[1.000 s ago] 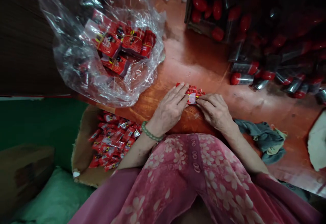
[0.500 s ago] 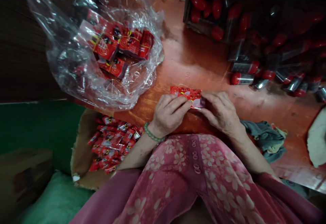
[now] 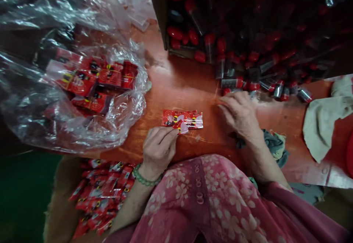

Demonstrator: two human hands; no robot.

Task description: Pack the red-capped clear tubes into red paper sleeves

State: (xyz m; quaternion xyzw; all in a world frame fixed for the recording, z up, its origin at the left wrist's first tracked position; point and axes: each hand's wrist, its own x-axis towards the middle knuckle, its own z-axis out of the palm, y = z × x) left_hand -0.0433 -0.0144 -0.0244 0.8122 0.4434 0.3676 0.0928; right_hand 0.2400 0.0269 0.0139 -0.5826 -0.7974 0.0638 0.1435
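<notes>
My left hand (image 3: 160, 149) is closed at the table's near side, its thumb and fingertips pinching the lower edge of a small red printed plastic sleeve (image 3: 184, 126). That sleeve lies over other flat red printed sleeves (image 3: 168, 117) on the table. To the right, my right hand (image 3: 239, 114) hangs over the table with nothing visible in it, thumb and fingers apart. Its fingertips are close to the nearest of several clear tubes with red caps (image 3: 232, 83); whether they touch cannot be made out.
At the left, a clear plastic bag (image 3: 121, 125) holds banded stacks of red sleeves (image 3: 82, 83). Below it a cardboard box (image 3: 62, 199) contains many red-wrapped pieces (image 3: 103, 191). A dark box (image 3: 158, 11) of tubes stands at the back. Cloths (image 3: 317, 129) lie at the right.
My right hand has let go of the sleeves and moved right and away toward the red-capped tubes. My left hand still pinches a sleeve. The camera view has shifted.
</notes>
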